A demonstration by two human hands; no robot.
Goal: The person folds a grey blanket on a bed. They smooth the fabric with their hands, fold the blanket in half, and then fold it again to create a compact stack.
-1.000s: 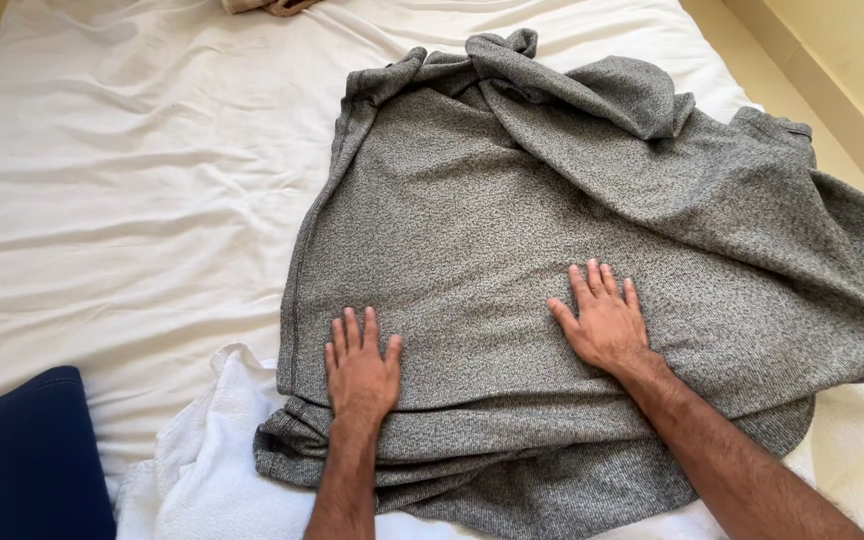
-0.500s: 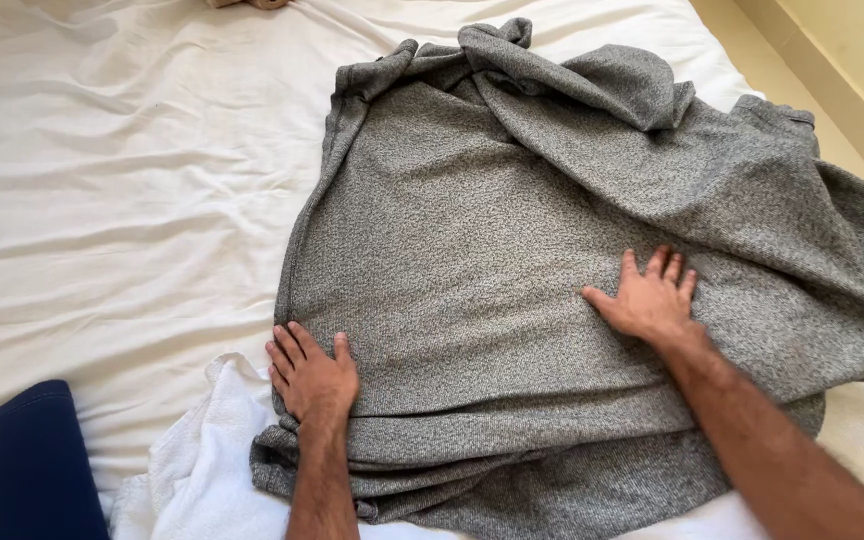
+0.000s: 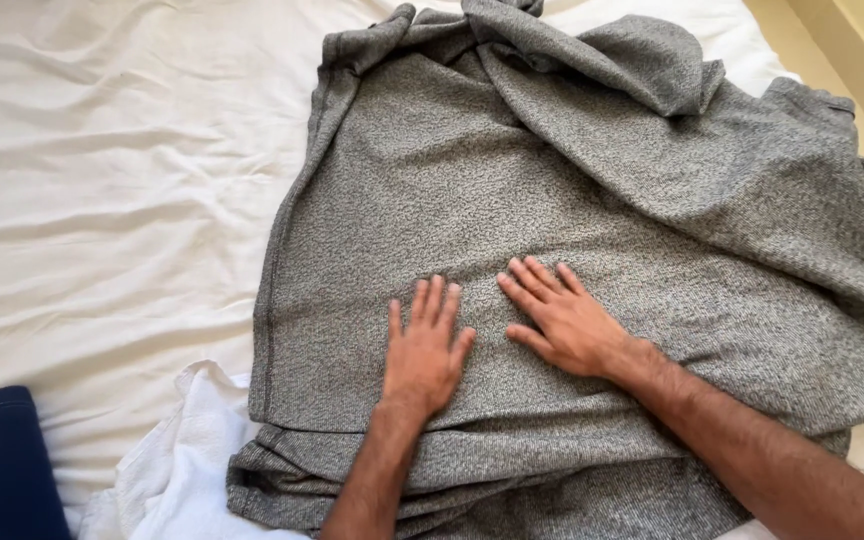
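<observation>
While both hands press flat, nothing is gripped.
Blanket: grey knit blanket (image 3: 572, 200) spread on white bed sheet (image 3: 102, 200).
Left hand (image 3: 424, 350): fingers splayed on blanket's middle.
Right hand (image 3: 562, 320): splayed, just beside.

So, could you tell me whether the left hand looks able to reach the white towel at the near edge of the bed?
Probably yes: the left hand lies flat on the grey blanket, and the white towel lies uncovered just beside that forearm.
</observation>
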